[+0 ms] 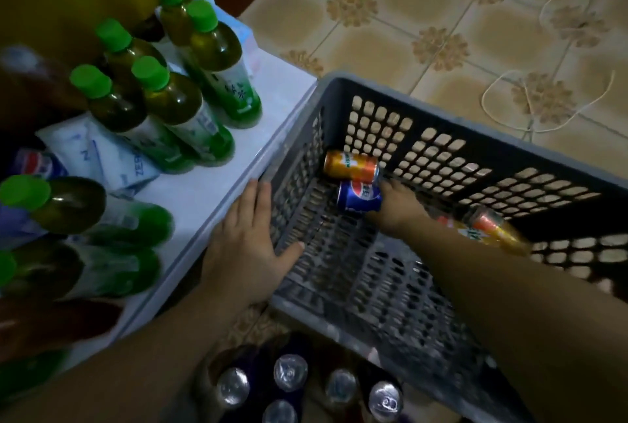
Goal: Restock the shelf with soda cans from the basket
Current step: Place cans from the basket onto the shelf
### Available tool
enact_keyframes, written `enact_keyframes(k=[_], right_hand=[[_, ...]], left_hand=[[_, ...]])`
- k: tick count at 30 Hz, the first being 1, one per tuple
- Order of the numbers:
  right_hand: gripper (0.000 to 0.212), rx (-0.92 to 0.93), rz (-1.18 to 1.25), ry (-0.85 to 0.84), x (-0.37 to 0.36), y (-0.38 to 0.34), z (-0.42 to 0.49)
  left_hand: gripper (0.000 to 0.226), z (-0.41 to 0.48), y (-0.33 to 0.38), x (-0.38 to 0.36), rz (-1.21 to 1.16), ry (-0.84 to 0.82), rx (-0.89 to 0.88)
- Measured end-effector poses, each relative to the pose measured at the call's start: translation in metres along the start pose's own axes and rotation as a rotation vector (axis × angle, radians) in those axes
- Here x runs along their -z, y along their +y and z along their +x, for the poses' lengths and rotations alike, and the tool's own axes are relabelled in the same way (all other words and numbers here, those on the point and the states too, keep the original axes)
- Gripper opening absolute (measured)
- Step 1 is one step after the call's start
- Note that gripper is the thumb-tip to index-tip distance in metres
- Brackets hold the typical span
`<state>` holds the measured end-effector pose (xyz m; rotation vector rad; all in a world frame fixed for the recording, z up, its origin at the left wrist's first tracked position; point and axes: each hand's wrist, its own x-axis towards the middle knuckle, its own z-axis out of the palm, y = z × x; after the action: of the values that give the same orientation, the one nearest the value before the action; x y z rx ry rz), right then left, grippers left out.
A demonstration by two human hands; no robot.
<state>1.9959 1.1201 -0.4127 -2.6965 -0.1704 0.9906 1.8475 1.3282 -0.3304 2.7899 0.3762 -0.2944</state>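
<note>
While the right hand (pixel 394 205) is down inside the basket (pixel 339 315), status, big to small:

Tiled floor (pixel 407 32): beige with a flower pattern, basket on it.

White shelf (pixel 210 191): runs along the basket's left side, front edge touching the basket's left rim.

Basket: grey, with perforated walls and bottom.

Left hand (pixel 238 239): lies over the basket's left rim towards the near-left corner. Fingers are straight along the shelf's front edge, thumb spread on the inside of the wall. Grip open, nothing in it.

Right hand: reaches to the basket's far-left corner, grip closed around the blue soda can (pixel 358 196).

Green-capped bottles (pixel 176 106): upright, clustered from the shelf's back edge to mid-shelf. More stand along its left edge, blurred.

White packets (pixel 102 157): lying flat between the two bottle groups.

Cluster of cans (pixel 290 371): seen top-down, silver lids, at a lower level below the basket's near edge. Cannot tell what carries them.

Blue soda can: on its side on the basket bottom, far-left corner.

Orange soda can (pixel 350 166): on its side just behind the blue one, touching it, against the far wall.

Second orange can (pixel 492 227): blurred, beyond the right forearm near the far wall, well apart from the other two.

Another blue can (pixel 37 164): at the shelf's left edge, mostly hidden.
</note>
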Motion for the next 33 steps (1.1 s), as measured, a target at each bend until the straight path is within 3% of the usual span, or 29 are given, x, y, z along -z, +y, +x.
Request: enact_keyframes(k=[4,8,13,17,22,24,28,32,33], right_hand=[[0.103,-0.058,-0.074,0.035,-0.028,0.004,0.026],[0.083,-0.139,-0.113,0.049,-0.043,0.0,0.024],[0.07,-0.236,0.334,-0.059,-0.038,-0.009,-0.021],[0.067,-0.182,0.681,-0.003,-0.007,-0.033,-0.1],[0.055,0.0,1.221,-0.114,0.068,-0.078,-0.212],[0.059,0.138,1.279,-0.16,0.095,-0.097,-0.25],[0.082,0.303,1.301,-0.132,0.142,-0.147,-0.327],[0.047,0.51,1.155,0.021,0.177,-0.198,-0.412],[0.047,0.539,1.12,0.059,0.181,-0.211,-0.432]], left_hand=[[0.102,0.003,-0.002,-0.002,0.0,-0.013,0.03],[0.1,0.002,-0.002,-0.001,-0.003,-0.022,0.013],[0.104,0.002,-0.001,0.005,0.016,-0.076,0.013],[0.108,0.002,0.001,0.025,-0.068,-0.264,0.076],[0.107,-0.05,0.024,0.091,-0.371,-0.406,0.02],[0.105,-0.082,0.038,0.129,-0.582,-0.373,-0.039],[0.08,-0.14,0.055,0.214,-0.842,-0.19,-0.084],[0.063,-0.198,0.054,0.298,-0.868,0.029,-0.112],[0.062,-0.213,0.051,0.317,-0.859,0.071,-0.111]])
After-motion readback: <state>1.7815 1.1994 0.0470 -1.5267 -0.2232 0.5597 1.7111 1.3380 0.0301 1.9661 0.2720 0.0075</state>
